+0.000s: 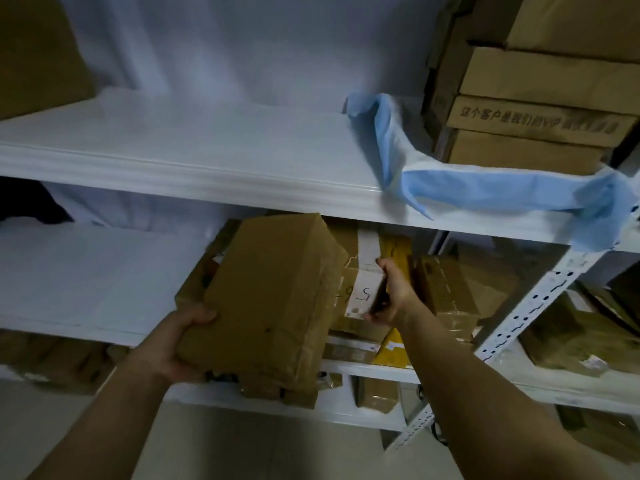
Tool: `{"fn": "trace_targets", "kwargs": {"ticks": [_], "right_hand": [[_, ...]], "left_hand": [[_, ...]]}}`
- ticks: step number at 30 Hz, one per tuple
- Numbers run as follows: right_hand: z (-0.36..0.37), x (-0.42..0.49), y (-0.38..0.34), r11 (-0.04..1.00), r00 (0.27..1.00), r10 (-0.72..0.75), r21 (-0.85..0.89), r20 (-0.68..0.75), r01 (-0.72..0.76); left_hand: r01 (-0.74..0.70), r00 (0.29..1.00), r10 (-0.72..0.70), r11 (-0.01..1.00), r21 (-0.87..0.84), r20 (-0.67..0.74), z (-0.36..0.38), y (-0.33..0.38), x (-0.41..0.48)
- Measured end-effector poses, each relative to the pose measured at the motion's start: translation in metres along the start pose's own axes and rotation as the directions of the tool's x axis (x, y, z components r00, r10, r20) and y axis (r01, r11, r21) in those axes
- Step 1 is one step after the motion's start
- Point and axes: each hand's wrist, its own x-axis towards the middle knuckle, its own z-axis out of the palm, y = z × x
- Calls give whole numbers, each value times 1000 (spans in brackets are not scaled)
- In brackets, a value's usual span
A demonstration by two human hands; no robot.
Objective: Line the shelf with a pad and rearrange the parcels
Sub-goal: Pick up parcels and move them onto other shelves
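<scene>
Storeroom: white metal racks against a pale draped backdrop in dim light, with brown parcels crowding the lower tiers.
Top shelf (173, 157): smooth white board with a ribbed front lip.
Pad (485, 188): thin, soft blue sheet, bunched into a twisted strip at the right end of the top shelf. One end trails over the lip by the punched post (530, 306). It is not yet spread flat.
Stack of boxes (536, 116): stiff printed cartons just behind the pad. I cannot tell whether the pad is trapped under them.
Big parcel (273, 299): creased, taped cardboard block, tilted, held in front of the middle shelf (86, 278).
Left hand (176, 341): clamped round the big parcel's lower left corner, thumb on its face.
Small parcel (363, 289): flat box with a white handwritten label, just beside the big one among the parcels on the middle shelf.
Right hand (394, 296): closed on the small parcel's right end, fingers over the top, thumb beneath.
Step in hand: probably drawing both parcels off the middle shelf.
Doing it well: bring the big parcel's weight over the palm, since a corner grip on soft cardboard may slip. Draw the small one straight out so its neighbours stay put.
Next need: the pad wants shaking out and smoothing before parcels go on it.
</scene>
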Motion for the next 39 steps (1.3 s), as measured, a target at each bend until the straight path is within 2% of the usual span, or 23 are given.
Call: {"fn": "trace_targets", "kwargs": {"ticks": [3, 6, 9, 11, 13, 16, 19, 22, 26, 28, 30, 31, 32, 33, 34, 35, 36, 37, 39], "right_hand": [[2, 2, 8, 996, 999, -52, -76, 8, 52], [-8, -5, 14, 996, 997, -74, -49, 31, 75], [-27, -23, 24, 996, 996, -86, -24, 24, 87], [-43, -35, 32, 995, 996, -93, 23, 14, 92], [-62, -48, 38, 993, 997, -77, 92, 19, 75], [-97, -65, 42, 953, 994, -101, 291, 40, 86], [-129, -82, 42, 906, 995, -87, 411, -46, 98], [-143, -102, 35, 956, 989, -131, 255, -73, 145], [-147, -116, 19, 986, 985, -156, -42, 78, 159], [-147, -109, 14, 979, 986, -161, -119, 46, 165], [-144, -96, 7, 976, 979, -204, -78, -3, 203], [-144, -88, 3, 973, 973, -229, -48, -33, 227], [-143, -79, -1, 965, 963, -261, -38, -74, 258], [-142, -71, -4, 956, 948, -293, -52, -123, 289], [-138, -64, -7, 943, 926, -333, -78, -177, 324], [-134, -58, -9, 932, 904, -362, -104, -229, 347], [-130, -50, -11, 926, 886, -375, -139, -273, 350], [-123, -43, -14, 922, 872, -384, -179, -304, 344], [-112, -27, -18, 898, 845, -413, -307, -340, 315]], "left_hand": [[11, 1000, -11, 1000, 24, 28, 7, -5, -4], [46, 995, -54, 994, 97, 81, 21, -5, -9], [1, 995, -21, 978, 208, 96, 44, -11, -8], [-6, 991, -26, 971, 239, 131, 70, -15, -6], [55, 981, -98, 968, 243, 166, 94, -21, -1], [123, 964, -173, 964, 236, 203, 124, -35, 12], [154, 957, -195, 969, 192, 215, 150, -53, 26], [193, 964, -210, 975, 114, 165, 168, -73, 45], [198, 969, -210, 975, 101, 132, 188, -86, 59], [207, 968, -218, 973, 97, 125, 199, -86, 62], [110, 990, -125, 971, 213, 59, 210, -78, 61], [13, 999, -2, 949, 315, -34, 213, -75, 64], [-96, 972, 176, 902, 421, -154, 211, -70, 68], [-187, 886, 379, 820, 540, -267, 205, -64, 73], [-240, 763, 557, 717, 655, -329, 197, -54, 76], [-256, 652, 676, 622, 740, -343, 188, -44, 78], [-239, 576, 746, 546, 803, -335, 176, -37, 82], [-207, 533, 785, 483, 851, -316, 165, -30, 85], [-148, 500, 835, 344, 927, -230, 148, -27, 96]]}}
